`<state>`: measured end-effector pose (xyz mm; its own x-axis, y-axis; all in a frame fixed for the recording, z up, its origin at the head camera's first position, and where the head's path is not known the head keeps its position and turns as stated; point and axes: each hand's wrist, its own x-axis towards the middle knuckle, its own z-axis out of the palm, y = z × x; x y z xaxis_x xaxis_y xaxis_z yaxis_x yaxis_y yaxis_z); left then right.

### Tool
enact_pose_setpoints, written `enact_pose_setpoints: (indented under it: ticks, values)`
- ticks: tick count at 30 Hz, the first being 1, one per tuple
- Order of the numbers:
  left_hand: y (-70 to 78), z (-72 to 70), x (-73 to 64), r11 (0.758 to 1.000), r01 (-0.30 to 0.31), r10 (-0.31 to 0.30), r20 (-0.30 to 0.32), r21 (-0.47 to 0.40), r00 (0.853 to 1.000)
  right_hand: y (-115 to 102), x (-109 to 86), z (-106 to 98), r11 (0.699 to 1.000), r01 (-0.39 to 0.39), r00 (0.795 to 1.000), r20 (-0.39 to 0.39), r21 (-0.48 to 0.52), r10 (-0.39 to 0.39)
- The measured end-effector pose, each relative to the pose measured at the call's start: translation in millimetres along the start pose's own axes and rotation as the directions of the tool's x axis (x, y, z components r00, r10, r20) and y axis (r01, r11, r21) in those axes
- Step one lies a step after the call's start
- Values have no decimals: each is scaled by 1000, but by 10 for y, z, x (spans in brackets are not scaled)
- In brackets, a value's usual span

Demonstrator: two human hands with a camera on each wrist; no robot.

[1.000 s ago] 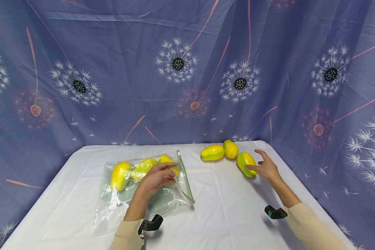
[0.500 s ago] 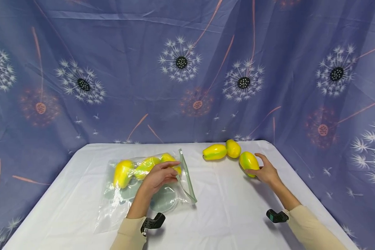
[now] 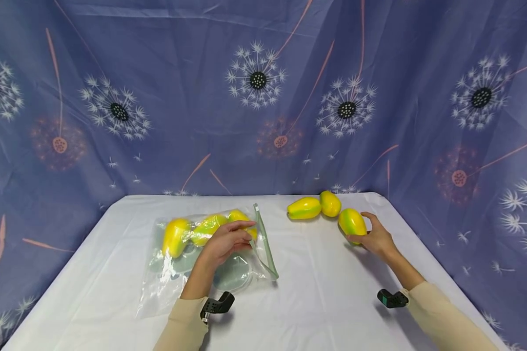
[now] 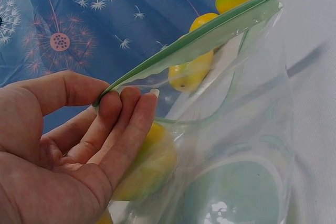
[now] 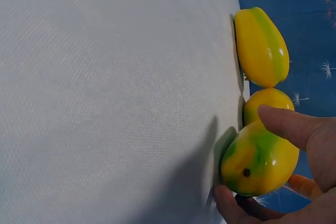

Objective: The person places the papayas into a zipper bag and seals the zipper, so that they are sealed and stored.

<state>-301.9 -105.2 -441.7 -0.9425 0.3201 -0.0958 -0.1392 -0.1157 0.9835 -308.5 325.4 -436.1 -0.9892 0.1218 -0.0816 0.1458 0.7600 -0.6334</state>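
A clear zip bag (image 3: 151,287) with a green zip strip (image 3: 267,246) lies at the left, its mouth facing right. Several yellow-green papayas (image 3: 174,239) show through its plastic. My left hand (image 3: 224,243) pinches the strip between thumb and fingers and holds the mouth apart, as the left wrist view shows. At the right, my right hand (image 3: 379,240) grips a papaya (image 3: 352,222) standing on the table. In the right wrist view its thumb lies on the upper side of this papaya (image 5: 260,161) and its fingertips reach round the lower end.
Two more papayas, one lying lengthwise (image 3: 304,208) and one partly behind it (image 3: 330,204), touch near the table's back edge. A white cloth (image 3: 320,302) covers the table. Behind hangs a blue curtain (image 3: 193,107) with dandelion prints. Each wrist wears a black camera mount (image 3: 393,298).
My right hand has closed in from beside the papaya and now has its thumb and fingers round it. The left hand keeps its hold on the bag. The view has tilted slightly.
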Motion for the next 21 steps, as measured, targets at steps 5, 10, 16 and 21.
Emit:
enact_pose_setpoints:
  ticks: [5,10,16,21]
  values:
    - [-3,-6,13,1000,4,-4,1,-5,1000,-12,-12,3,1000,-8,1000,-14,-5,8]
    - [6,-4,33,1000,-5,5,-3,2,1000,-8,5,-12,1000,-14,1000,-27,1,14]
    - [13,-5,2,1000,8,-8,1,8,1000,-9,44,3,999,-21,1000,0,35,22]
    - [4,-6,0,1000,15,-15,-2,-6,1000,-1,61,-10,998,-28,1000,12,52,27]
